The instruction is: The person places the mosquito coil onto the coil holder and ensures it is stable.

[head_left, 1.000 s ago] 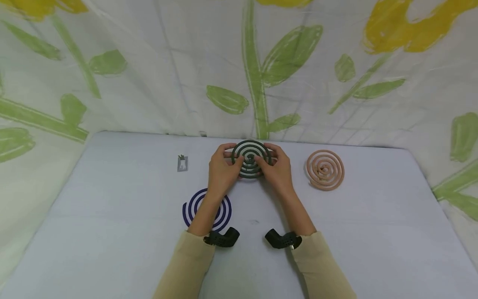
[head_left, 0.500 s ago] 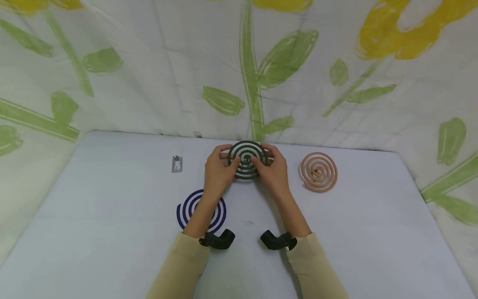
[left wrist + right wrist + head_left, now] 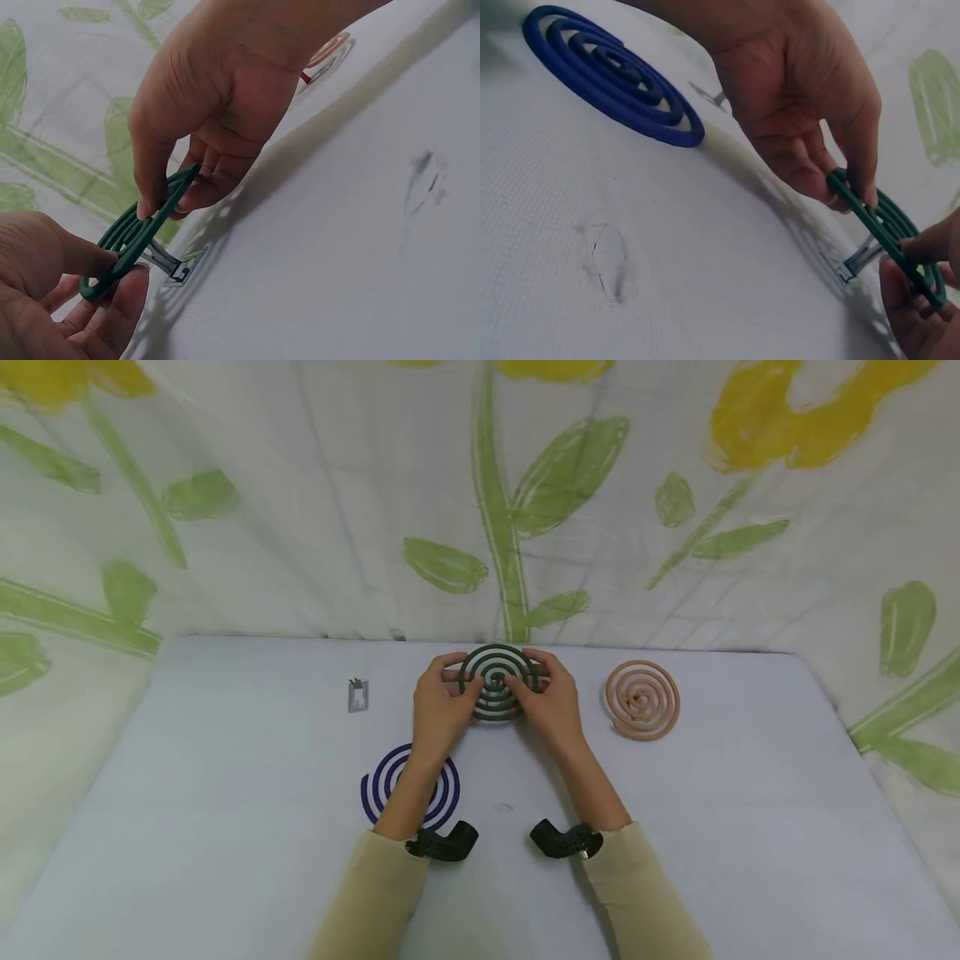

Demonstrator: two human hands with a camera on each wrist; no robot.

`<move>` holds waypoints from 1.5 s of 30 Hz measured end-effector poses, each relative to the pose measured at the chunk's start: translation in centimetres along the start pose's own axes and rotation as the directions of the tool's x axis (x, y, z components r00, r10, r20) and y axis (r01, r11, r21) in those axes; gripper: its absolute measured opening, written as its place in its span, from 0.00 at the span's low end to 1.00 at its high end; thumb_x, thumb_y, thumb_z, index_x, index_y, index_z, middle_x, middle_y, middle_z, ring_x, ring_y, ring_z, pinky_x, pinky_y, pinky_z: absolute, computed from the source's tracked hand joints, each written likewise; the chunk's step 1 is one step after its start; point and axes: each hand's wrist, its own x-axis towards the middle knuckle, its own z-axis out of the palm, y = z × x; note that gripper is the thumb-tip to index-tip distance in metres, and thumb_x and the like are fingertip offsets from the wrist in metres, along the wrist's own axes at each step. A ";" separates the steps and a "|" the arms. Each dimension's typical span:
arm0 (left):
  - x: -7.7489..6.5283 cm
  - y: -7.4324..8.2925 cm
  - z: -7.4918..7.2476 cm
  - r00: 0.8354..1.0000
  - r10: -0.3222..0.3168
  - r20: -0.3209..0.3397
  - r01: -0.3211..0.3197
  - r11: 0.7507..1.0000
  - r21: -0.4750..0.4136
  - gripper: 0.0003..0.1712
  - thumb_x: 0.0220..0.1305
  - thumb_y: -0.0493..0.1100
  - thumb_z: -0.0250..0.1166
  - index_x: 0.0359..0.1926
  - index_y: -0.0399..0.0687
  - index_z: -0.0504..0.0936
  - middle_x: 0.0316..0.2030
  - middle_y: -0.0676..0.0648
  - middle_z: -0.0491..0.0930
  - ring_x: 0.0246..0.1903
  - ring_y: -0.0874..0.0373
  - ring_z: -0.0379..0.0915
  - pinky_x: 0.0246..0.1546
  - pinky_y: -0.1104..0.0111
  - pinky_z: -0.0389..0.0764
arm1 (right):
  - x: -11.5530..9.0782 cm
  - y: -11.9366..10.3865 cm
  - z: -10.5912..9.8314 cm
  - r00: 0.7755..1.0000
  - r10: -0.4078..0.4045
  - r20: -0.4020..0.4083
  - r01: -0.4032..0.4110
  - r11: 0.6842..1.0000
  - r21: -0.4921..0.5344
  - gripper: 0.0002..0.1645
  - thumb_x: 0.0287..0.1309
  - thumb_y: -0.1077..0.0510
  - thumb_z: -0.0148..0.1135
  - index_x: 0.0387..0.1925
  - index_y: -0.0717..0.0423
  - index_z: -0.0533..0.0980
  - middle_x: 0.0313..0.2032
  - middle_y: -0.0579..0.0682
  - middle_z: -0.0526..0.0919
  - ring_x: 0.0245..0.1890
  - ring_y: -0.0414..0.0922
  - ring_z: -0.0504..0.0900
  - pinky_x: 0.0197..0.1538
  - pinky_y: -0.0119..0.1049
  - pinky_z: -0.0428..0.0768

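In the head view, a dark green mosquito coil [image 3: 497,718] is held up near the table's back edge between both hands. My left hand [image 3: 442,706] pinches its left side and my right hand [image 3: 555,702] its right side, the thumbs on the coil's front near the centre. Both wrist views show the coil tilted. Just below it, a thin metal coil stand [image 3: 180,271] rises from its flat base on the table. Whether the stand's tip meets the coil is hard to make out.
A blue mosquito coil [image 3: 455,785] lies under my left forearm. To the right is an orange-brown coil [image 3: 675,702], apparently on a stand. Another small metal stand [image 3: 357,706] lies at the back left. A flower-print cloth [image 3: 315,527] hangs behind the white table [image 3: 225,827].
The camera view shifts slightly. Both hands keep their hold on the green coil at nearly the same place.
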 end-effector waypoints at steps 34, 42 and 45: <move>-0.2 0.0 0.1 1.000 0.017 0.017 -0.017 1.000 0.018 0.26 0.69 0.38 0.70 0.66 0.43 0.78 0.47 0.36 0.85 0.30 0.49 0.88 0.20 0.64 0.88 | 0.1 0.0 -0.2 1.000 -0.017 0.003 0.017 0.999 -0.030 0.31 0.65 0.58 0.73 0.68 0.54 0.76 0.52 0.63 0.84 0.45 0.57 0.88 0.39 0.27 0.81; 0.0 -0.2 0.1 0.999 -0.017 0.039 0.018 1.000 -0.017 0.27 0.68 0.37 0.71 0.67 0.44 0.77 0.49 0.35 0.84 0.30 0.49 0.87 0.21 0.63 0.89 | 0.0 0.1 -0.1 1.000 -0.014 -0.007 0.014 1.000 -0.020 0.31 0.65 0.58 0.73 0.68 0.55 0.77 0.51 0.63 0.84 0.44 0.56 0.88 0.38 0.26 0.81; 0.0 -0.2 0.2 0.999 -0.014 0.044 0.015 0.999 -0.029 0.27 0.68 0.36 0.71 0.67 0.44 0.77 0.49 0.35 0.84 0.31 0.47 0.88 0.21 0.63 0.88 | 0.0 0.0 -0.2 1.000 -0.015 -0.009 0.015 1.000 -0.021 0.31 0.65 0.58 0.73 0.68 0.55 0.76 0.51 0.63 0.84 0.44 0.56 0.88 0.40 0.28 0.81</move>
